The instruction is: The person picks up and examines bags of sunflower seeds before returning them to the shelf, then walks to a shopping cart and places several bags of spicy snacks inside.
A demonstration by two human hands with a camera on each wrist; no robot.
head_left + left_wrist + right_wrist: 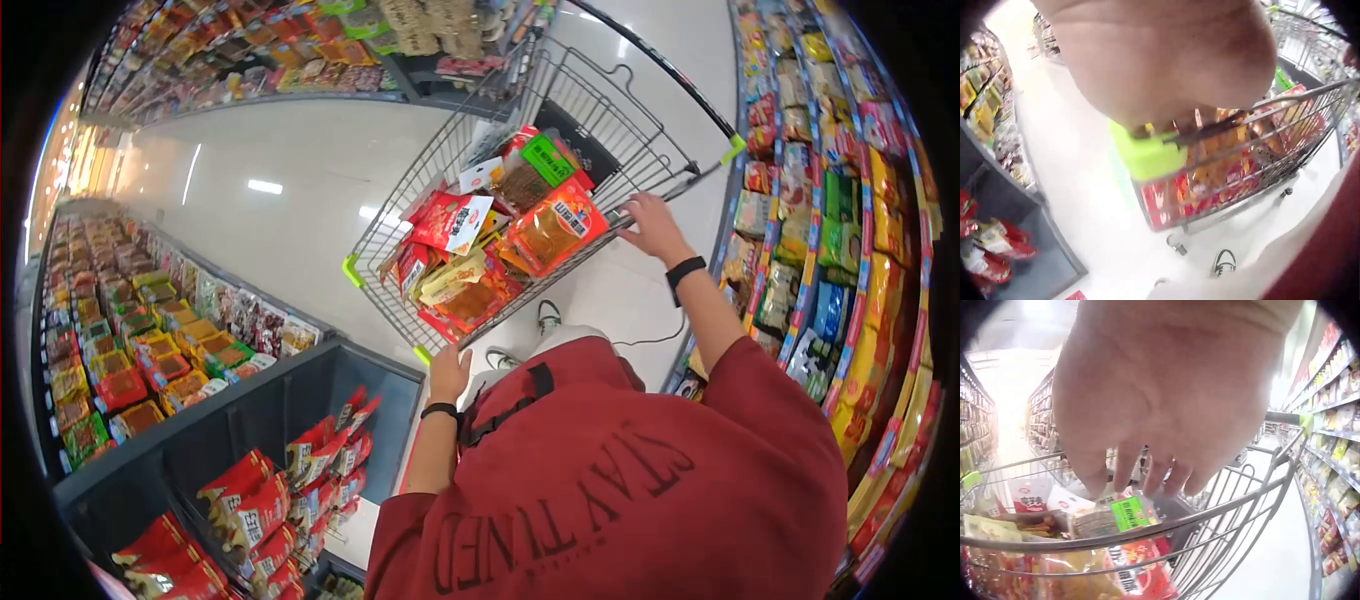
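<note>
Between snack shelves [830,250], shopping cart [600,110] full of packets [545,232]. Left hand [448,372] grips near rim by green corner guard [1147,156], fingers curled round wire. Right hand [655,225] over far rim, fingers [1147,478] loosely spread, barely touching. Step judged: steering cart down aisle; next needs firmer right hold. Only head view shows red sweatshirt [620,490] and bin [250,430] of red packs.
</note>
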